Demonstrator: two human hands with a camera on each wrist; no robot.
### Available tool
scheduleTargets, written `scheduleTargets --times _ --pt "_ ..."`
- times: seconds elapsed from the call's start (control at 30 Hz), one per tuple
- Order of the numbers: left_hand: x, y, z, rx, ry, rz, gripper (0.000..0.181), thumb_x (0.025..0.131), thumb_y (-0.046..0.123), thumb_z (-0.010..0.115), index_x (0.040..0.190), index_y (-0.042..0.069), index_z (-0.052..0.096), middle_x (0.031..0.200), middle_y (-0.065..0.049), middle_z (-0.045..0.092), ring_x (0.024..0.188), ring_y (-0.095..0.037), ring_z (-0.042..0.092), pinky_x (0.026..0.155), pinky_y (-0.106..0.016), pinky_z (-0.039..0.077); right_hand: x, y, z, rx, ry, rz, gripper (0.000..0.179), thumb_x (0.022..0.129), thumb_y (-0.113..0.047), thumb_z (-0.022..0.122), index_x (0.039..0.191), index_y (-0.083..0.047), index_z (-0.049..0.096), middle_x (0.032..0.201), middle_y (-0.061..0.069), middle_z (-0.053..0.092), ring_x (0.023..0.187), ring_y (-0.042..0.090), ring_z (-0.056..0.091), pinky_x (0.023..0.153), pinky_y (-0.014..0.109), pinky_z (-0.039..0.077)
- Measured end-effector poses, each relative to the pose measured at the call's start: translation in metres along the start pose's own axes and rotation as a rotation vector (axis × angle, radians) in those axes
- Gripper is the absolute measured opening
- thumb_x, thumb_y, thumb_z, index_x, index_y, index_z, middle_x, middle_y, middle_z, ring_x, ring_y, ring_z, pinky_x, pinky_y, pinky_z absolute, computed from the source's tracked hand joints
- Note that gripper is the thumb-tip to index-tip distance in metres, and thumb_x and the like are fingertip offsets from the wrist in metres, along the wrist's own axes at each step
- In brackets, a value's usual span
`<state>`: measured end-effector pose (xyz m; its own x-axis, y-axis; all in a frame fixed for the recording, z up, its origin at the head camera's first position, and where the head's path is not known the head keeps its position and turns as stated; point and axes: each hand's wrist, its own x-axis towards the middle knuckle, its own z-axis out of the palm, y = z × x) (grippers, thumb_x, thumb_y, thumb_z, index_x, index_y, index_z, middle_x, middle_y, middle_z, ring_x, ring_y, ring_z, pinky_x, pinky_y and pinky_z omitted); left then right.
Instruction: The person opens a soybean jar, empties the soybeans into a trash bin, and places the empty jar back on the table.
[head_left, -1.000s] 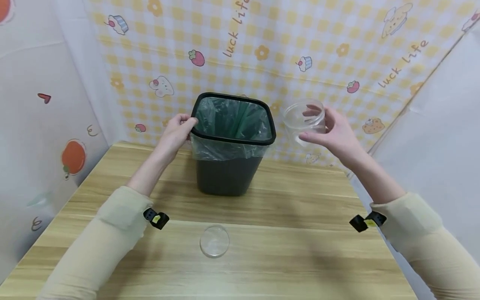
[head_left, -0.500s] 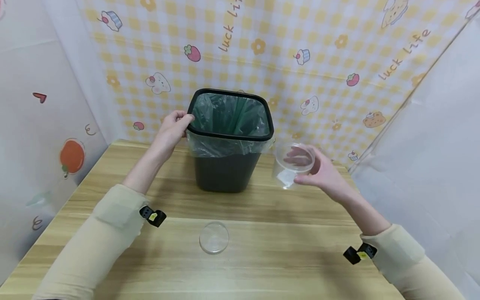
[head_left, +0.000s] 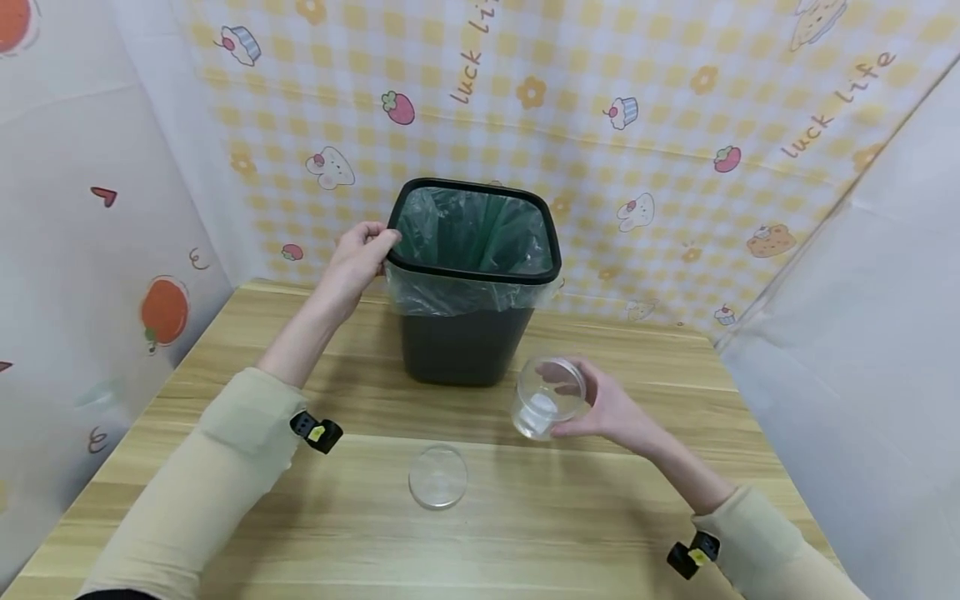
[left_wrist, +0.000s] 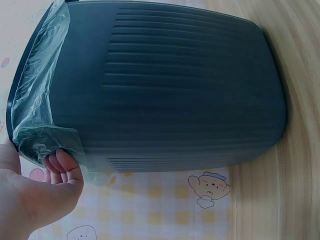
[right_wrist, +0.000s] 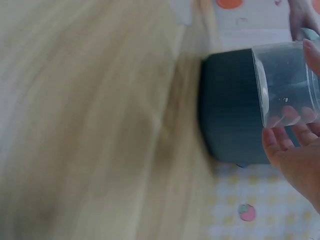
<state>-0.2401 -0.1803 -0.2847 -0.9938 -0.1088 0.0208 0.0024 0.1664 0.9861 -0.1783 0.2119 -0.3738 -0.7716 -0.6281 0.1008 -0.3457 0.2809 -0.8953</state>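
Observation:
A dark trash can with a black rim and a thin clear liner bag folded over it stands at the back of the table. My left hand grips its left rim, thumb on top and fingers curled below, against the bag in the left wrist view. In my right hand is a clear plastic jar, held round its side in front of the can's right corner. The jar has no lid on it and looks empty. A clear round lid lies flat on the table nearer to me.
The wooden table ends at a yellow checked cloth behind the can. White sheets hang at the left and right sides.
My right hand has brought the jar down and toward me, from beside the can's rim to low over the table. My left hand keeps its grip on the rim.

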Motion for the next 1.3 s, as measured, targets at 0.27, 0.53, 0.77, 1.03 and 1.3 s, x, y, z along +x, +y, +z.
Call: scheduleTargets --times 0.27,0.53,0.77,1.03,1.3 --pt "0.002 0.001 0.003 -0.025 -0.025 0.008 0.035 0.102 0.032 0.053 0.124 0.006 0.052 0.093 0.006 0.049 0.079 -0.007 0.047 0.080 -0.024 0.048 -0.014 0.025 0.029 -0.060 -0.054 -0.001 0.090 0.068 -0.012 0.095 0.145 -0.006 0.049 0.142 0.021 0.061 0.132 0.037 0.059 0.109 0.033 0.050" --pt "0.002 0.003 0.000 -0.025 -0.036 0.012 0.040 0.102 0.035 0.052 0.129 0.006 0.050 0.093 0.006 0.048 0.079 -0.007 0.047 0.079 -0.023 0.046 -0.019 0.036 0.049 -0.050 -0.128 0.015 0.093 0.067 -0.013 0.095 0.146 -0.005 0.047 0.141 0.016 0.062 0.133 0.035 0.059 0.113 0.029 0.045" --pt "0.003 0.003 0.000 -0.030 -0.035 0.005 0.041 0.102 0.035 0.052 0.131 0.006 0.050 0.095 0.006 0.048 0.081 -0.008 0.046 0.077 -0.021 0.046 -0.021 0.042 0.060 -0.026 -0.134 0.011 0.092 0.066 -0.014 0.097 0.144 -0.007 0.049 0.139 0.014 0.064 0.130 0.021 0.060 0.112 0.021 0.043" --pt "0.000 0.003 -0.001 -0.034 -0.039 0.011 0.042 0.102 0.036 0.052 0.131 0.005 0.049 0.095 0.005 0.047 0.081 -0.008 0.046 0.080 -0.022 0.045 -0.023 0.048 0.062 0.000 -0.147 0.015 0.093 0.068 -0.015 0.096 0.147 -0.010 0.046 0.141 0.016 0.062 0.132 0.029 0.059 0.111 0.023 0.044" --pt "-0.002 0.000 -0.001 -0.048 -0.028 -0.008 0.040 0.102 0.037 0.054 0.128 0.007 0.050 0.093 0.006 0.048 0.079 -0.007 0.046 0.080 -0.023 0.047 -0.023 0.054 0.063 0.025 -0.152 0.021 0.093 0.068 -0.014 0.095 0.147 -0.010 0.046 0.141 0.016 0.061 0.132 0.024 0.058 0.112 0.023 0.041"
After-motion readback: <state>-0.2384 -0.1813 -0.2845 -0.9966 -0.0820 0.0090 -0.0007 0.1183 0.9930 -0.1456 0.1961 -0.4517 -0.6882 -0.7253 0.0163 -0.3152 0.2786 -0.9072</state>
